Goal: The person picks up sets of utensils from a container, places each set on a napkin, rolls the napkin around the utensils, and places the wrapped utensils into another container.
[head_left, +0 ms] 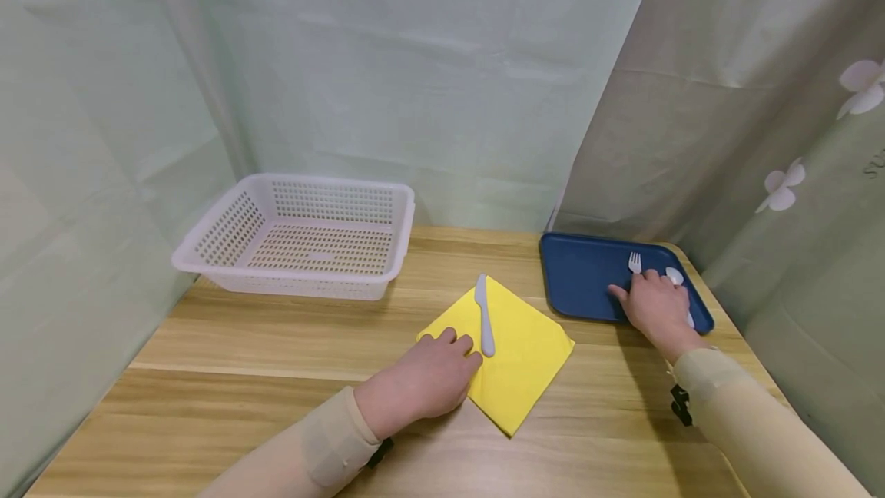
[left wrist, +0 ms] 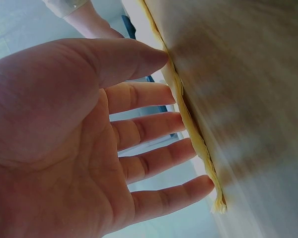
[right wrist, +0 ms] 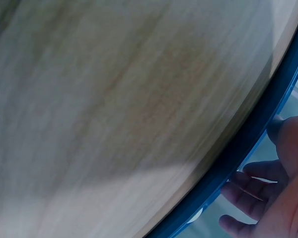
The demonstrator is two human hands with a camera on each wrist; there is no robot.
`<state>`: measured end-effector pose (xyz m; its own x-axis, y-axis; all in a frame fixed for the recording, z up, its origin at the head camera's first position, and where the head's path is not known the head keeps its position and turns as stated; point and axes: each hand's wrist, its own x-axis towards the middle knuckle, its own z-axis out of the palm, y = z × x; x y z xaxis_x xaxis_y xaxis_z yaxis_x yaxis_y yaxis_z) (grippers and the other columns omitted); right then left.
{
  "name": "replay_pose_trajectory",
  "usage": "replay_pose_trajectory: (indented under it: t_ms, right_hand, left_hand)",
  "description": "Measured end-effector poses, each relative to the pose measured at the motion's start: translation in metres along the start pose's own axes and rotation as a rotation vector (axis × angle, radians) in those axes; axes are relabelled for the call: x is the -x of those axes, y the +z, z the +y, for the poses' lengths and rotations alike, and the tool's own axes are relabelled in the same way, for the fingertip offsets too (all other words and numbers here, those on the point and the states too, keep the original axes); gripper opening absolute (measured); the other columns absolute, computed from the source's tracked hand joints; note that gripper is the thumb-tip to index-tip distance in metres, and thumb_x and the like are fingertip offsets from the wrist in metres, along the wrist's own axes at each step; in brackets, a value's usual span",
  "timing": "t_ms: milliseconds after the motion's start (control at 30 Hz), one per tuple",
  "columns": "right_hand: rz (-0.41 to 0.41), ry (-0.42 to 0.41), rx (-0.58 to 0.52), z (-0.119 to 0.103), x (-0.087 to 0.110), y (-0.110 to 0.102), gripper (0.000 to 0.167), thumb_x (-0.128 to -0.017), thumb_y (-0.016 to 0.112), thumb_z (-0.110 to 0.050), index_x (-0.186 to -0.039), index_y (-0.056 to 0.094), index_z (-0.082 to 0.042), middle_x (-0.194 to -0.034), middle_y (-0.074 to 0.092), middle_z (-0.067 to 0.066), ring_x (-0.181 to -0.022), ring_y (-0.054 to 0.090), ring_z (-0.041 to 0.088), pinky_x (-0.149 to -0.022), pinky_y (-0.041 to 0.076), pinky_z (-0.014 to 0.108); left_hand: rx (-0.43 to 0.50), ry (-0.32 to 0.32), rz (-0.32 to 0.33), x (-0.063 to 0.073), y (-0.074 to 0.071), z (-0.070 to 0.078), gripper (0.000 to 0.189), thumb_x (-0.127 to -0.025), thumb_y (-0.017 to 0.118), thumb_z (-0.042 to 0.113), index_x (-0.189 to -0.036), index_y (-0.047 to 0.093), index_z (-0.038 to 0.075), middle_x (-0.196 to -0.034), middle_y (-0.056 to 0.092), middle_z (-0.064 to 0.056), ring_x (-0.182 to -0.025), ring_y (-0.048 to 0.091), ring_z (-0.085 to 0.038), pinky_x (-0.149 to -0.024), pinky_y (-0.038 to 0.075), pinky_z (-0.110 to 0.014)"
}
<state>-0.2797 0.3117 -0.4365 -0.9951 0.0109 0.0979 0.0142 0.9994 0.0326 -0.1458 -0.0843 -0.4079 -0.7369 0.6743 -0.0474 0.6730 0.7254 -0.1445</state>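
A yellow cloth napkin (head_left: 528, 333) lies on the wooden table with a light grey knife (head_left: 484, 317) on it. My left hand (head_left: 435, 371) rests at the napkin's left edge, its fingertips on the cloth. In the left wrist view the fingers (left wrist: 154, 153) are spread and fairly straight, touching the napkin's edge (left wrist: 196, 134). Over the blue tray (head_left: 581, 275) at the right, my right hand (head_left: 657, 302) reaches down between a white fork (head_left: 634, 261) and a white spoon (head_left: 674, 275). Its thumb stands apart, and it covers the fork's handle and part of the spoon.
A white perforated basket (head_left: 318, 283) stands at the back left of the table. Curtains (head_left: 442, 83) hang behind the table and along both sides. The tray sits near the table's right edge.
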Motion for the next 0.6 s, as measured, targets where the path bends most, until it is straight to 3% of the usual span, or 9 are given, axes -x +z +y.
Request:
replay_pose_trajectory:
  t_ms: [233,600]
  right_hand:
    - [-0.019,-0.011,-0.017,0.0032,-0.0017,0.0006,0.056,-0.112,0.062,-0.033,-0.131,0.061,0.019,-0.123,0.060,0.038,-0.111,0.059,0.057,-0.099,0.045,0.076]
    - [-0.013,-0.048,-0.036,0.0028,0.0006,-0.0038,0.038,-0.108,0.063,-0.016,-0.122,0.063,0.019,-0.114,0.060,0.037,-0.107,0.060,0.056,-0.095,0.048,0.074]
  left_hand:
    - [-0.004,0.005,0.012,-0.0008,0.0019,-0.0005,0.016,-0.104,0.071,0.026,-0.116,0.073,0.015,-0.105,0.063,-0.002,-0.093,0.056,-0.024,-0.069,0.052,-0.040]
    - [-0.005,0.000,0.000,-0.0014,0.0044,-0.0008,0.017,-0.104,0.071,0.026,-0.117,0.073,0.015,-0.106,0.062,-0.002,-0.094,0.056,-0.024,-0.069,0.052,-0.040]
